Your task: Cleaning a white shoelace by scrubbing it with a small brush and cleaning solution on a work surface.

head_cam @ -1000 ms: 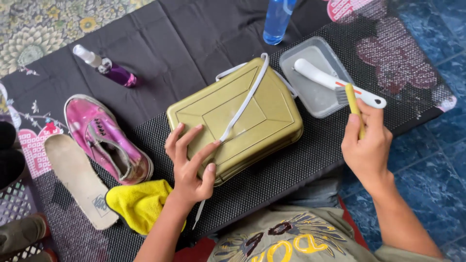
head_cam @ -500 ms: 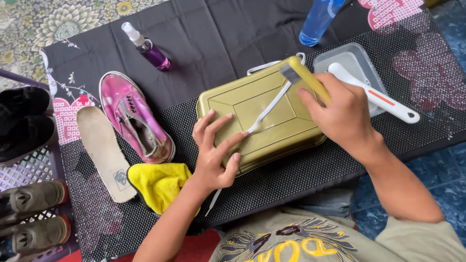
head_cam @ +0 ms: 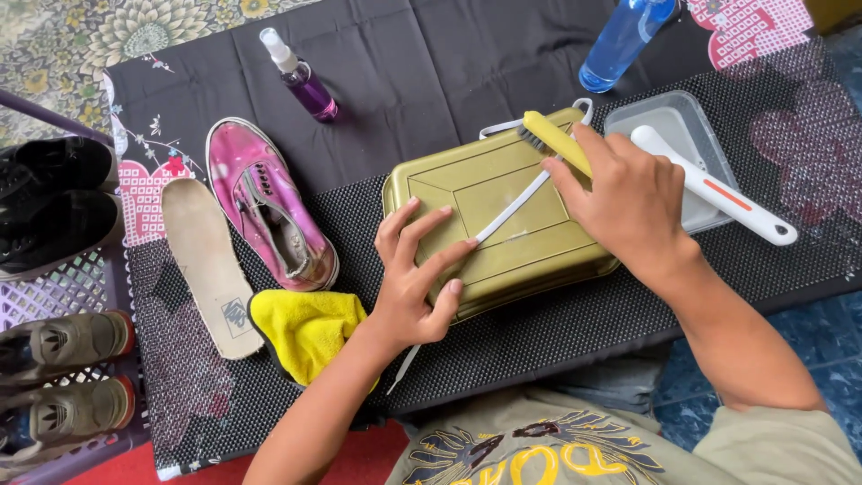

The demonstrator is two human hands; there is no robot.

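A white shoelace (head_cam: 516, 207) lies stretched across the bottom of an upturned olive-gold basin (head_cam: 503, 260). My left hand (head_cam: 415, 274) presses flat on the basin's near left corner, fingers spread, pinning the lace. My right hand (head_cam: 628, 202) grips a yellow-handled brush (head_cam: 555, 142), whose bristles rest on the far end of the lace. A pink sneaker (head_cam: 269, 211) without a lace lies left of the basin, with a beige insole (head_cam: 208, 260) beside it.
A yellow cloth (head_cam: 305, 328) lies near my left forearm. A clear tub (head_cam: 682, 144) holds a white brush (head_cam: 718, 189). A purple spray bottle (head_cam: 301, 76) and a blue bottle (head_cam: 620, 40) stand farther back. Dark and tan shoes (head_cam: 54, 350) fill a basket at left.
My right hand has carried the yellow brush from beside the clear tub over to the basin, and its bristles now sit on the far end of the lace. My left hand stayed put.
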